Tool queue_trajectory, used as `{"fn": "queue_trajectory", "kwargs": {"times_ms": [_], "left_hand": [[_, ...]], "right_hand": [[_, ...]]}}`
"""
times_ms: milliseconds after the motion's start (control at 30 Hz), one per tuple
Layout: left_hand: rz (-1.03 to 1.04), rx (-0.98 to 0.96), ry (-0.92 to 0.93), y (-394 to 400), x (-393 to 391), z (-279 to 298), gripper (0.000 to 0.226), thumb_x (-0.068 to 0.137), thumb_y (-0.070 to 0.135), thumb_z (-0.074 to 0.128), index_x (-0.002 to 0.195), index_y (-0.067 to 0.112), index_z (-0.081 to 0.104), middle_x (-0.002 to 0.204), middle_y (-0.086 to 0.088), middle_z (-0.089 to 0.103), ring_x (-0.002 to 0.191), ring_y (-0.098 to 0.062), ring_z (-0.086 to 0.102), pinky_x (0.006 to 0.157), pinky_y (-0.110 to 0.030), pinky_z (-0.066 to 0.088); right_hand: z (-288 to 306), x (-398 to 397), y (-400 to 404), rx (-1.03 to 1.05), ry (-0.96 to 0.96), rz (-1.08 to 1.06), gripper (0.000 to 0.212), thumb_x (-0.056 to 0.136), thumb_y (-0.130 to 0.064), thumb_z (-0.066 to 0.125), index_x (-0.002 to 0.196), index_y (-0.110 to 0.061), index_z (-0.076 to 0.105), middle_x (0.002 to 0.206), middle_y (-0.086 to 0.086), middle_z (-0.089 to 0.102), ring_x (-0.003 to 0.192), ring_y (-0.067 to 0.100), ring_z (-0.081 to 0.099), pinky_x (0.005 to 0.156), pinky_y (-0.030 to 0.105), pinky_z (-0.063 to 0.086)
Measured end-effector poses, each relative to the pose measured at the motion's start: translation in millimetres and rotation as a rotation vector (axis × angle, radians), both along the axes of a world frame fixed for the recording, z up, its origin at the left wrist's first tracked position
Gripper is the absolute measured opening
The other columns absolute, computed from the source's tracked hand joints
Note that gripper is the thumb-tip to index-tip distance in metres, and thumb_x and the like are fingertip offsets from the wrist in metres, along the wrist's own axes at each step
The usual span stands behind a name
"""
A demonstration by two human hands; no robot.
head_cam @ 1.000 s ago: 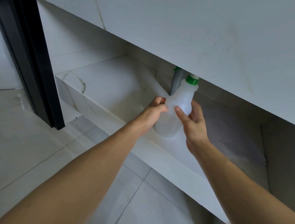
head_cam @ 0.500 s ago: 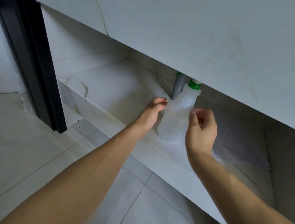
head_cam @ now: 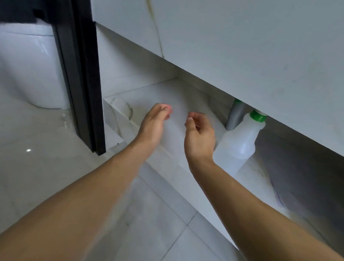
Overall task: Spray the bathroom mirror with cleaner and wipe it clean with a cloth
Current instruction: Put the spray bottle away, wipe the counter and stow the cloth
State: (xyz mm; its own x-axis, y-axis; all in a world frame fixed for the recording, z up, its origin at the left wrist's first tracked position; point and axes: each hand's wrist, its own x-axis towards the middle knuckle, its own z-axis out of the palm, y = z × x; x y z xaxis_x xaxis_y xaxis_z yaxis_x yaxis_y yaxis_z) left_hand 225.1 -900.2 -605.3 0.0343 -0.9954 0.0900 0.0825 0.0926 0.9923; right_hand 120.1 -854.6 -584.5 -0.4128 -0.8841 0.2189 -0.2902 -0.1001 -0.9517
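Under the vanity, a bottle (head_cam: 237,140) stands on the shelf (head_cam: 149,93). Both hands (head_cam: 175,128) hover empty, fingers loosely curled; no cloth visible, probably fetch one next.

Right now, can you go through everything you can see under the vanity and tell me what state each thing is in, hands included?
Spray bottle: upright on the lower shelf, green collar on, nobody holding it.
Left hand: empty, fingers loosely curled, apart from the bottle.
Right hand: empty, fingers loosely curled, just left of the bottle, not touching it.
Drain pipe: grey, standing behind the bottle.
Lower shelf: bears the bottle.
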Motion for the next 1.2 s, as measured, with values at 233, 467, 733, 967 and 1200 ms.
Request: {"fn": "queue_trajectory", "kwargs": {"times_ms": [233, 467, 733, 967, 1200], "left_hand": [[0.361, 0.191, 0.082, 44, 133, 68, 0.019, 0.096, 0.031, 0.051, 0.108, 0.022, 0.063, 0.122, -0.003, 0.065, 0.113, -0.018, 0.06, 0.102, -0.034, 0.044], [0.48, 0.22, 0.004, 78, 201, 266, 0.025, 0.104, 0.029, 0.043, 0.119, 0.022, 0.061, 0.129, -0.001, 0.063, 0.116, -0.018, 0.059, 0.103, -0.034, 0.041], [0.312, 0.089, -0.113, 14, 207, 512, 0.036, 0.106, 0.033, 0.041, 0.137, 0.02, 0.056, 0.131, 0.004, 0.059, 0.123, -0.014, 0.055, 0.113, -0.034, 0.038], [0.098, 0.116, -0.221, -67, 166, 577, 0.044, 0.106, 0.032, 0.044, 0.146, 0.016, 0.05, 0.148, -0.001, 0.05, 0.137, -0.016, 0.045, 0.12, -0.034, 0.029], [0.04, 0.173, -0.732, -155, 155, 494, 0.04, 0.098, 0.007, 0.046, 0.134, 0.015, 0.06, 0.136, -0.006, 0.061, 0.123, -0.026, 0.058, 0.104, -0.033, 0.045]], "right_hand": [[52, 96, 4, 0.224, -0.067, 0.26, 0.026, 0.104, -0.03, 0.044, 0.126, -0.024, 0.057, 0.123, -0.006, 0.061, 0.112, 0.017, 0.06, 0.098, 0.032, 0.05], [238, 167, 16, 0.266, -0.14, 0.423, 0.031, 0.105, -0.034, 0.038, 0.132, -0.03, 0.052, 0.119, -0.01, 0.056, 0.111, 0.014, 0.057, 0.085, 0.023, 0.041], [478, 180, -40, 0.132, -0.195, 0.252, 0.036, 0.104, -0.03, 0.04, 0.136, -0.022, 0.052, 0.108, -0.012, 0.061, 0.104, 0.013, 0.061, 0.101, 0.035, 0.047], [544, 163, -92, 0.398, -0.269, 0.106, 0.038, 0.104, -0.024, 0.033, 0.137, -0.011, 0.046, 0.107, 0.008, 0.064, 0.084, 0.02, 0.058, 0.081, 0.032, 0.047], [478, 157, -180, 0.714, -0.372, 0.19, 0.038, 0.098, -0.011, 0.051, 0.135, -0.003, 0.048, 0.131, 0.012, 0.058, 0.103, 0.025, 0.065, 0.085, 0.036, 0.056]]}}
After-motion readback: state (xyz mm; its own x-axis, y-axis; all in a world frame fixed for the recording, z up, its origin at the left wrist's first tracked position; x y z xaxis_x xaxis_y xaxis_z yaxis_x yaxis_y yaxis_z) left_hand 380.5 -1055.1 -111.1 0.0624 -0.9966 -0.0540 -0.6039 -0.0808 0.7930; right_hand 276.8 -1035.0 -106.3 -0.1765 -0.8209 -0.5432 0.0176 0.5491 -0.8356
